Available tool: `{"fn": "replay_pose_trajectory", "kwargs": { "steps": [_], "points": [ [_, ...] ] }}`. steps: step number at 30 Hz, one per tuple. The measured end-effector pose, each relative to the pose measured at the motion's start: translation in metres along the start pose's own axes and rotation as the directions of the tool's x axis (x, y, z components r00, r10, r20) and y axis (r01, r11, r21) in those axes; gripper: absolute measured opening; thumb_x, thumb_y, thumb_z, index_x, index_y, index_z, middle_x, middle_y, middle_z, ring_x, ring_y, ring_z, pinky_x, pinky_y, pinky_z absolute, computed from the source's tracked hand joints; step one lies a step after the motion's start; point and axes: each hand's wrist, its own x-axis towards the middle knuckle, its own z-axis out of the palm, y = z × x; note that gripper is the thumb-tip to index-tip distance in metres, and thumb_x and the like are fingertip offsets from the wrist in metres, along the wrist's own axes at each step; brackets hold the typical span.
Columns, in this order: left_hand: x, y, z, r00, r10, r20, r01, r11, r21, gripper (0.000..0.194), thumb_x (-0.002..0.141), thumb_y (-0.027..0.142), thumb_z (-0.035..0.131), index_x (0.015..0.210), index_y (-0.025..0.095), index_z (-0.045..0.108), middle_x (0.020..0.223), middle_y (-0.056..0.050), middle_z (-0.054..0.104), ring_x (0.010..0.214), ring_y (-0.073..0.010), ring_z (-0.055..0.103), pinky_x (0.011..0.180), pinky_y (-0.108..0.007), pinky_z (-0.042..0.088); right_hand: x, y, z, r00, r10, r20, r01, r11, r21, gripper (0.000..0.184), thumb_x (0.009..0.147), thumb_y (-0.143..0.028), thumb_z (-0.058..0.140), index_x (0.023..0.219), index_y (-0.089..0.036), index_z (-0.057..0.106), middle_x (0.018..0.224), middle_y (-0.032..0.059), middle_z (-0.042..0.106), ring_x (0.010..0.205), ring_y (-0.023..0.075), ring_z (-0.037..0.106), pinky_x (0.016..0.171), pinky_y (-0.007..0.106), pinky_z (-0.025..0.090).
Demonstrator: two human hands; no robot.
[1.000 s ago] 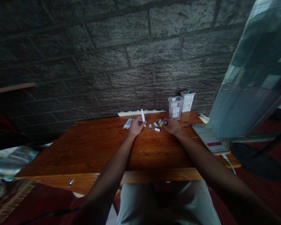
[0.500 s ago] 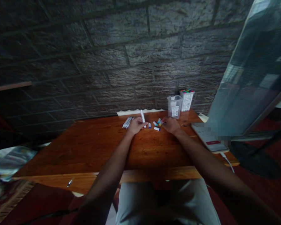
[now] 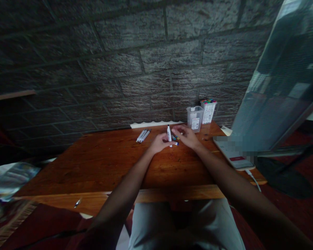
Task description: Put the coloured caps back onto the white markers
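Note:
My left hand (image 3: 161, 143) is closed round a white marker (image 3: 169, 134), which stands nearly upright with its dark end up. Close to the right of the marker's upper end is my right hand (image 3: 187, 136), its fingers bent together. Whether a small thing sits between those fingertips is hidden. Beneath and between the hands lie several small marker caps; a blue-and-white cap (image 3: 176, 143) shows at the left thumb, the rest mostly covered. A few white markers (image 3: 143, 135) lie side by side to the left of my left hand.
At the back right stand a clear plastic container (image 3: 194, 119) and a second container (image 3: 208, 111) full of markers with coloured tops. A tablet-like device (image 3: 234, 152) with a white cable lies on the wooden table (image 3: 94, 166). A brick wall (image 3: 146, 69) rises behind.
My left hand has moved right with the marker, away from the row of markers. My right hand has lifted from the caps and moved left towards the marker's top.

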Motion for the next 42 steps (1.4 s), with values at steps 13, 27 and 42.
{"fn": "replay_pose_trajectory", "kwargs": {
  "steps": [13,27,42],
  "points": [
    [-0.0009,0.0027,0.0089,0.996,0.087,-0.018,-0.084,0.987,0.136,0.035,0.066,0.045,0.076,0.069,0.014,0.059,0.059,0.002,0.062,0.054,-0.0109,0.055,0.050,-0.022,0.039,-0.0022,-0.0073,0.0065,0.997,-0.072,-0.023,0.075,0.985,0.153,0.032,0.078,-0.048,0.067,0.092,-0.020,0.069,0.087,0.0032,0.062,0.077,0.0140,0.059,0.069,0.026,0.046],
    [0.0004,-0.0003,0.0103,0.995,0.094,-0.025,-0.088,0.982,0.166,0.037,0.065,0.048,0.076,0.068,0.015,0.058,0.060,0.003,0.059,0.055,-0.0102,0.053,0.052,-0.023,0.039,-0.0016,-0.0102,0.0039,0.998,-0.057,-0.013,0.058,0.991,0.123,0.029,0.079,-0.048,0.066,0.090,-0.022,0.072,0.086,0.0037,0.064,0.078,0.0161,0.059,0.071,0.029,0.047],
    [-0.0007,0.0013,0.0049,0.995,0.095,0.044,-0.100,0.983,0.156,0.033,0.067,0.045,0.076,0.070,0.015,0.062,0.065,0.000,0.064,0.057,-0.0113,0.056,0.055,-0.023,0.043,-0.0009,-0.0086,0.0014,0.996,-0.091,0.007,0.090,0.992,0.084,0.030,0.081,-0.048,0.064,0.092,-0.022,0.073,0.086,0.0038,0.066,0.080,0.0170,0.061,0.074,0.030,0.048]
  ]
}}
